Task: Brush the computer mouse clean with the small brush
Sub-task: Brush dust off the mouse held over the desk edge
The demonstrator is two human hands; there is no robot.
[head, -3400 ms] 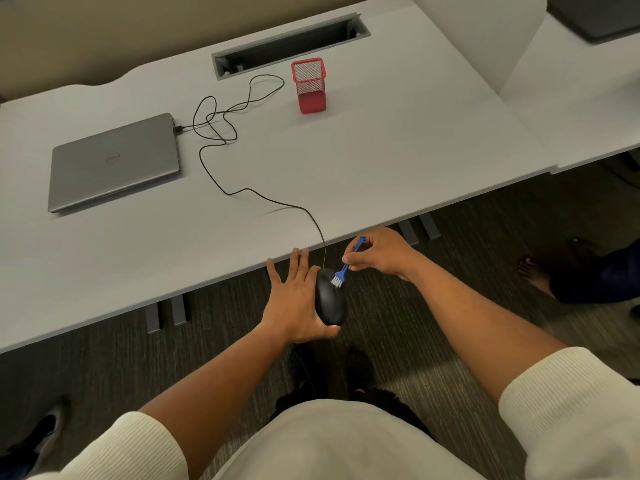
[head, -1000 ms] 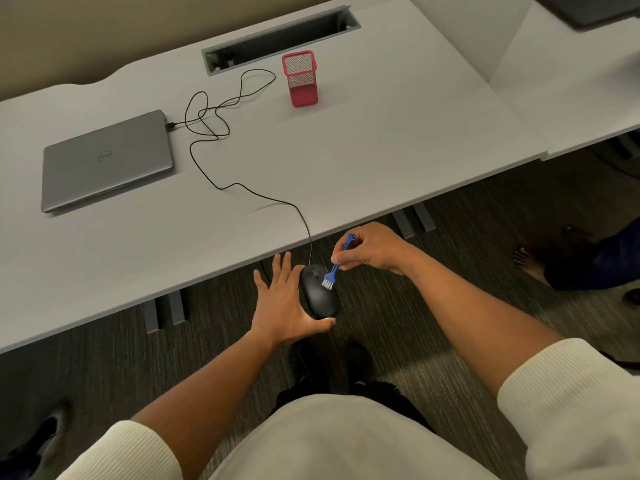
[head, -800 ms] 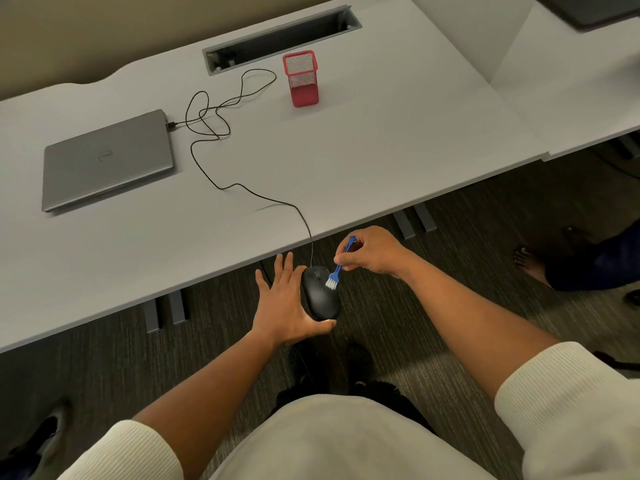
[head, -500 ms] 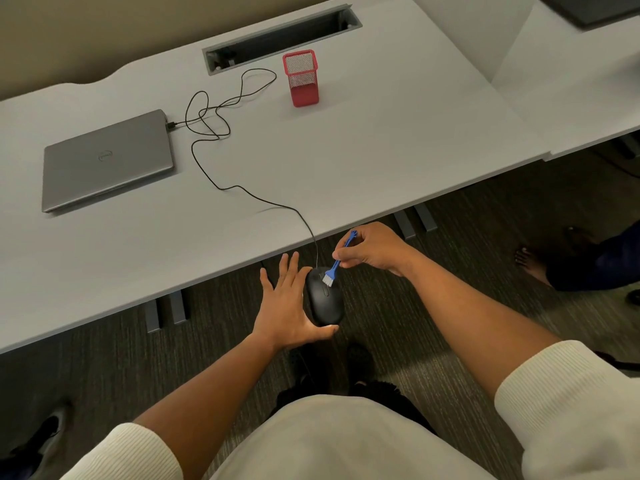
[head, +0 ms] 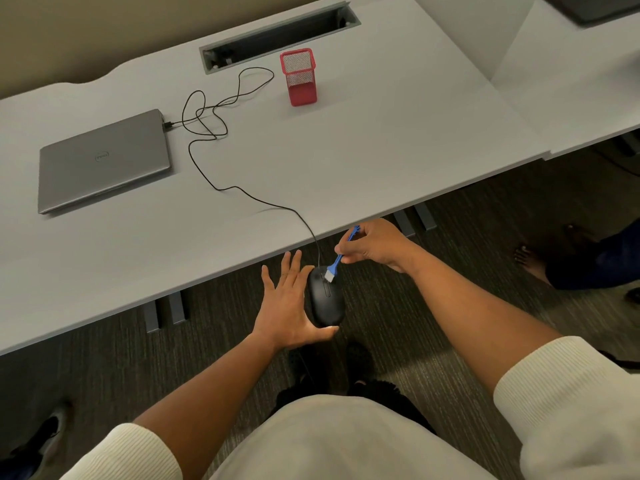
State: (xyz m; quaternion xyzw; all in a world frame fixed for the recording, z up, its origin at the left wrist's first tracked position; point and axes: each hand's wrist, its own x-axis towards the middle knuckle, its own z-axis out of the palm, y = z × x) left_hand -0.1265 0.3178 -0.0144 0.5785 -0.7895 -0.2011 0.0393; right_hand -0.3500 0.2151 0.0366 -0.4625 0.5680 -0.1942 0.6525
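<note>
Computer mouse (head: 326, 301), black, is held off the desk, in the air just in front of the near edge of the white desk (head: 346, 150), above dark carpet (head: 398, 306). It is cradled by the left hand (head: 285, 303), fingers spread flat and wide, thumb under the mouse's rear end. White bristles of the small blue brush (head: 337, 259) are set on the mouse's front, near the wheel. The brush handle is pinched in the right hand (head: 372, 245), which is closed around it.

Left to right on the desk: a closed grey laptop (head: 104, 161) with a logo on the lid, too small to be read with certainty; a black cable (head: 214, 123) looped beside it, plugged into the laptop's side and run across the desk over the edge to the mouse; a grey cable slot (head: 277, 36) recessed at the back; a red mesh pen cup (head: 298, 76), upright, well apart from the laptop. A second white desk (head: 588, 81) is butted at the right, behind a white divider (head: 460, 29). A beige wall (head: 86, 29) is seen behind. Another person's bare foot (head: 531, 263) is visible at far right on the carpet.
</note>
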